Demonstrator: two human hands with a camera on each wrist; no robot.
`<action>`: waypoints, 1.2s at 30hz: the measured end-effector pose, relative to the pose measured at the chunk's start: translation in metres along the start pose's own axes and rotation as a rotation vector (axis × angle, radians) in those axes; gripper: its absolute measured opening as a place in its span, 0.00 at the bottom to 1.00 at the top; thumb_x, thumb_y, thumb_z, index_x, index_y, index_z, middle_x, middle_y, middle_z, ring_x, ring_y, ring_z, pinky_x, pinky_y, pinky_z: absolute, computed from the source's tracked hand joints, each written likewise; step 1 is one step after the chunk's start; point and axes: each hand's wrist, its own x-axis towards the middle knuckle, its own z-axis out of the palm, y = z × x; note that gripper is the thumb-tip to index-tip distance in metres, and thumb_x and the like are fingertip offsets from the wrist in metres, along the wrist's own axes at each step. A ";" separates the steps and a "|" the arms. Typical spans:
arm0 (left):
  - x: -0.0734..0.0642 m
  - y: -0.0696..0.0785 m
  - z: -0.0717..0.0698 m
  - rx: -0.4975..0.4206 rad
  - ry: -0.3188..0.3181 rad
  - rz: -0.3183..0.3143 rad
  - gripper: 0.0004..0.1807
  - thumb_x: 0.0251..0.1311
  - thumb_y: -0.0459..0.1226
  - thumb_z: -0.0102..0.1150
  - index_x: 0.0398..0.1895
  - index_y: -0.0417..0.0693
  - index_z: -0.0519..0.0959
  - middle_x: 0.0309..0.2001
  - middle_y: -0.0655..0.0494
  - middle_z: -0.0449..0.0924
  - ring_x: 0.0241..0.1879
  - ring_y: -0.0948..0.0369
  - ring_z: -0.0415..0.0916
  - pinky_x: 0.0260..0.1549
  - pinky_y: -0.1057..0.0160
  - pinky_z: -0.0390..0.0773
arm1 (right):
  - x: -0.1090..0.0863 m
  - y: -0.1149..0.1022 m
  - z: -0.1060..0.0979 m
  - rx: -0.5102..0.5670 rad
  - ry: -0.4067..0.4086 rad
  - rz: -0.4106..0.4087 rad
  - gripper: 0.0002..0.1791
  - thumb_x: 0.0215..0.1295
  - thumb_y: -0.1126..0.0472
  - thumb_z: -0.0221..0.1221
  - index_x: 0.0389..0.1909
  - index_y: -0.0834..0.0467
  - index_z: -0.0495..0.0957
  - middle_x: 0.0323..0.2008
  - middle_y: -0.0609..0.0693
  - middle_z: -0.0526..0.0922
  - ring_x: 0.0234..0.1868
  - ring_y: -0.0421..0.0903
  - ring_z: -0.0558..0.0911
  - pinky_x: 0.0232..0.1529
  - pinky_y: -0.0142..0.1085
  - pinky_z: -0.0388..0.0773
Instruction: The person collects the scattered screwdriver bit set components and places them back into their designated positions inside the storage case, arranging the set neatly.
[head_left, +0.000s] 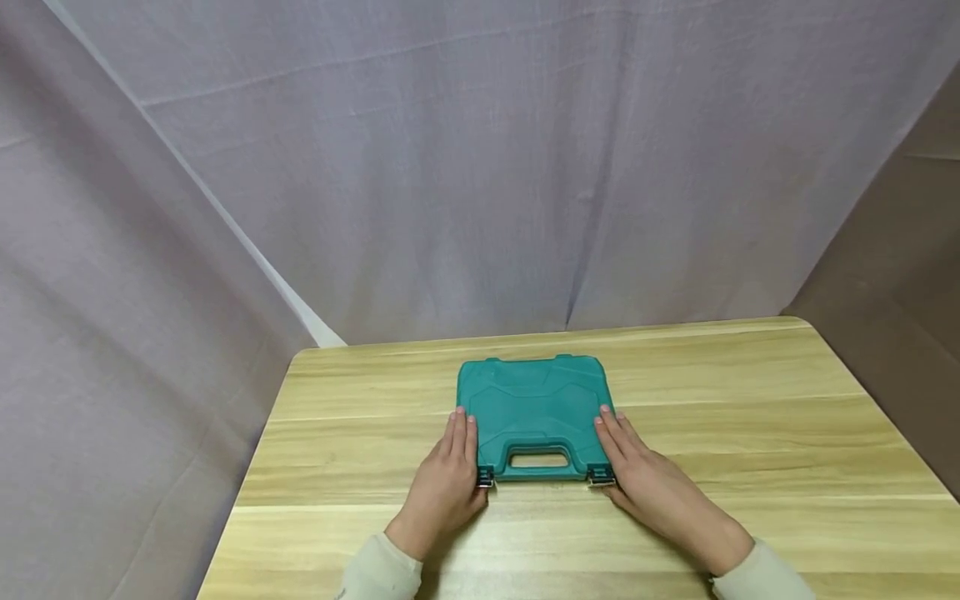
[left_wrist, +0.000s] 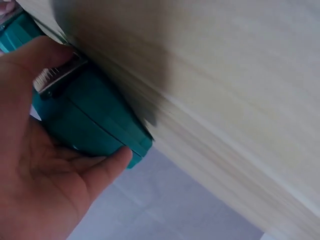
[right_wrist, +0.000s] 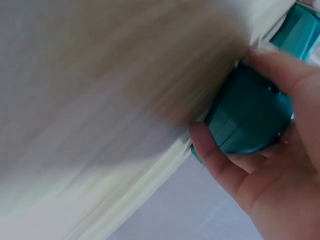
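A green plastic carrying case [head_left: 536,400] lies flat on the wooden table, its handle toward the person and its lid closed. Two dark latches sit on the front edge, one at the left [head_left: 485,476] and one at the right [head_left: 601,474]. My left hand [head_left: 444,475] grips the case's left front corner, with the thumb by the latch and the fingers along the side and top. The right hand [head_left: 654,483] holds the opposite corner, fingertips over the top edge and thumb at the front. In both wrist views the case's side [left_wrist: 90,115] shows between thumb and fingers.
The wooden table [head_left: 360,400] has rounded far corners. Grey cloth [head_left: 465,183] hangs behind it and along the left, with a darker brownish cloth [head_left: 900,275] on the right. A narrow pale gap runs between the left and back cloths.
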 end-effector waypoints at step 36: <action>-0.004 0.002 0.006 0.192 0.115 0.023 0.50 0.61 0.65 0.67 0.69 0.31 0.74 0.68 0.33 0.76 0.69 0.47 0.76 0.58 0.66 0.80 | 0.002 0.005 0.016 -0.127 0.237 -0.092 0.53 0.51 0.48 0.79 0.72 0.73 0.68 0.72 0.72 0.69 0.65 0.70 0.78 0.37 0.45 0.87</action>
